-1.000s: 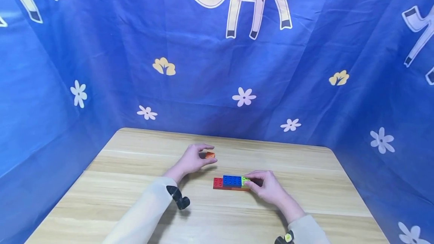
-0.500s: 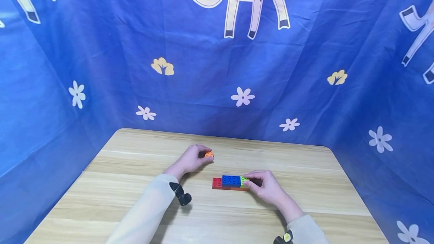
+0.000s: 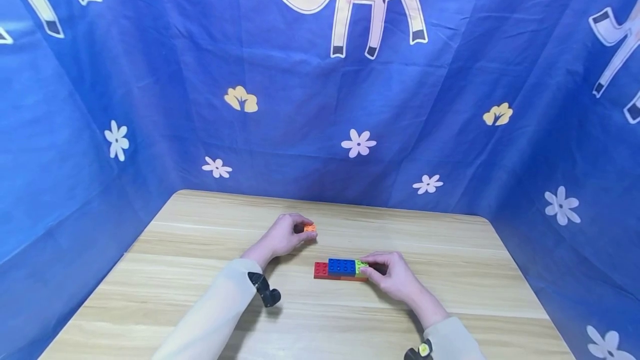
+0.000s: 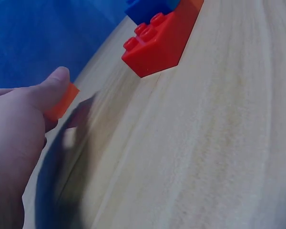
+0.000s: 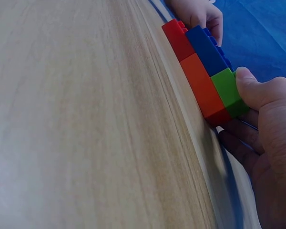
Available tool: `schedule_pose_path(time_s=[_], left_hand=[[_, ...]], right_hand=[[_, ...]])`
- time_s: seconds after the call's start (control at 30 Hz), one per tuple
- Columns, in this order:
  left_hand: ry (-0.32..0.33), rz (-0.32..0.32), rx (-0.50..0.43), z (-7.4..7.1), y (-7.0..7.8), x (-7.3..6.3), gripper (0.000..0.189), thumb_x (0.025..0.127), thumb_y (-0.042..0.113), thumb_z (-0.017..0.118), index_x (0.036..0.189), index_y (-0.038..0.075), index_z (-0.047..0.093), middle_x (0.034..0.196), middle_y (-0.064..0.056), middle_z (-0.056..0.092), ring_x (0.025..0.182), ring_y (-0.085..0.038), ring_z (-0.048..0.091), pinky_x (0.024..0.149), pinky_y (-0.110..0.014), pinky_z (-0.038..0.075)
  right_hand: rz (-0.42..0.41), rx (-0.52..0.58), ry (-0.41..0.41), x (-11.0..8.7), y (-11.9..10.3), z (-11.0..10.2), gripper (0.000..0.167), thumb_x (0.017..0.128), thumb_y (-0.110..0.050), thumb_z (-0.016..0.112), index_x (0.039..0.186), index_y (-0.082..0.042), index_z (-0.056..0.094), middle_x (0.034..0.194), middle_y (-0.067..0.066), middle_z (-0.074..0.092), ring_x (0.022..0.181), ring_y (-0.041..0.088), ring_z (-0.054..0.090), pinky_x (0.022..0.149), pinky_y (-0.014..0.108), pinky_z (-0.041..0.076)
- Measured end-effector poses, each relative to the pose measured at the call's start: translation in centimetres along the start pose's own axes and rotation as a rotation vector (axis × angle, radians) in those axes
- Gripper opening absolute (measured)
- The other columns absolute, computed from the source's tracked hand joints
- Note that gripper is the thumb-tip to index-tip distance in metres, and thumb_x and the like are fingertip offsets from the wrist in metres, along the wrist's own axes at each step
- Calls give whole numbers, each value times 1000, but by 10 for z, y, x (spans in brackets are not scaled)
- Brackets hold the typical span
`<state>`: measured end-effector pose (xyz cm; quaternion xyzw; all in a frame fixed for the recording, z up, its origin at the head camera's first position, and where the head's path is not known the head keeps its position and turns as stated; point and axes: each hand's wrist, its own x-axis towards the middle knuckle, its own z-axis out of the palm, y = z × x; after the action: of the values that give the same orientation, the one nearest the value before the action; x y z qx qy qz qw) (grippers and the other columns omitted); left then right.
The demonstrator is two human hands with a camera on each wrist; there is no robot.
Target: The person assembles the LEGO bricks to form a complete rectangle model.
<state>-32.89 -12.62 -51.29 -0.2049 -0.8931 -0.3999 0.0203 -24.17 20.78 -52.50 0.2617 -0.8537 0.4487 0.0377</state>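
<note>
My left hand (image 3: 280, 235) pinches a small orange toy brick (image 3: 310, 228) between thumb and fingers, studs upward, beyond the brick assembly. In the left wrist view the thumb covers much of that orange brick (image 4: 66, 102). On the table, a red brick (image 3: 321, 269) and an orange brick (image 5: 200, 83) form the lower row. A blue brick (image 3: 342, 266) and a lime-green brick (image 5: 227, 90) sit on top, side by side. The right hand (image 3: 397, 276) holds the assembly's right end, its thumb and fingers at the green brick.
The wood-grain table (image 3: 200, 315) lies under both hands. Behind it and at its sides hangs a blue curtain (image 3: 280, 143) with flower and animal prints. Black wrist camera mounts (image 3: 265, 290) stick out from the sleeves.
The orange brick has gone from tilted to studs up, and the left fingers have closed in around it. My right hand and the assembly have stayed in place.
</note>
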Motion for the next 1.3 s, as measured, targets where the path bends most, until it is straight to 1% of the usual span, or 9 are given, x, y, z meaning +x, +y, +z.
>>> schedule_pose_path(time_s=[0.1, 0.23, 0.33, 0.43, 0.63, 0.7, 0.9, 1.13, 1.3], left_hand=[[2, 4, -30, -2, 4, -3, 35, 94, 33, 84, 121, 12, 78, 113, 0, 75, 96, -12, 70, 90, -36, 58], [-2, 41, -79, -5, 13, -9, 33, 94, 29, 84, 120, 10, 78, 108, 1, 75, 91, -13, 71, 86, -33, 59], [-11, 85, -106, -7, 22, -15, 33, 94, 26, 84, 120, 6, 77, 107, 2, 74, 92, -16, 71, 86, -35, 60], [-22, 116, -126, -7, 28, -22, 34, 94, 24, 84, 120, 4, 77, 108, 3, 74, 96, -17, 70, 88, -36, 60], [-39, 187, -166, -2, 36, -36, 34, 94, 22, 84, 121, 2, 76, 110, 1, 73, 97, -17, 69, 87, -35, 60], [-46, 202, -169, 1, 38, -40, 34, 93, 22, 84, 120, 2, 76, 110, 2, 73, 98, -16, 70, 87, -34, 60], [-82, 204, -174, 11, 43, -53, 36, 94, 29, 84, 119, 4, 77, 110, 8, 73, 99, -12, 69, 88, -34, 60], [-80, 208, -121, 22, 41, -62, 36, 93, 36, 84, 118, 10, 79, 108, 14, 73, 100, -7, 67, 93, -33, 56], [-72, 197, -115, 26, 39, -65, 35, 93, 38, 84, 118, 13, 79, 109, 15, 73, 102, -7, 67, 95, -34, 55]], right_hand=[[-7, 5, 1, 0, 1, 1, 21, 95, -22, 83, 115, -15, 83, 109, -8, 77, 103, 15, 73, 94, 36, 58], [-18, 14, 4, 0, 3, 1, 21, 95, -22, 83, 115, -15, 83, 108, -8, 78, 102, 15, 73, 94, 36, 58], [-19, 12, 7, 0, 4, 2, 21, 95, -22, 83, 115, -16, 83, 109, -9, 78, 102, 15, 73, 94, 36, 58], [-17, 12, 8, -1, 5, 2, 21, 95, -23, 83, 115, -16, 83, 109, -9, 77, 103, 16, 73, 95, 36, 58], [-18, 16, 11, -1, 7, 3, 21, 95, -22, 83, 116, -16, 83, 110, -7, 77, 105, 20, 73, 95, 37, 58], [-16, 16, 10, -1, 8, 2, 21, 96, -22, 83, 116, -16, 83, 111, -6, 77, 105, 20, 73, 95, 38, 58], [-2, 20, 2, -2, 6, 0, 22, 96, -23, 82, 116, -16, 82, 111, -6, 77, 104, 17, 72, 94, 36, 58], [-3, 22, 1, -2, 5, 0, 22, 96, -23, 82, 117, -15, 82, 111, -6, 77, 104, 16, 73, 94, 34, 58], [-7, 33, 3, -2, 5, 2, 22, 96, -22, 82, 117, -14, 82, 110, -5, 78, 103, 16, 73, 93, 34, 58]])
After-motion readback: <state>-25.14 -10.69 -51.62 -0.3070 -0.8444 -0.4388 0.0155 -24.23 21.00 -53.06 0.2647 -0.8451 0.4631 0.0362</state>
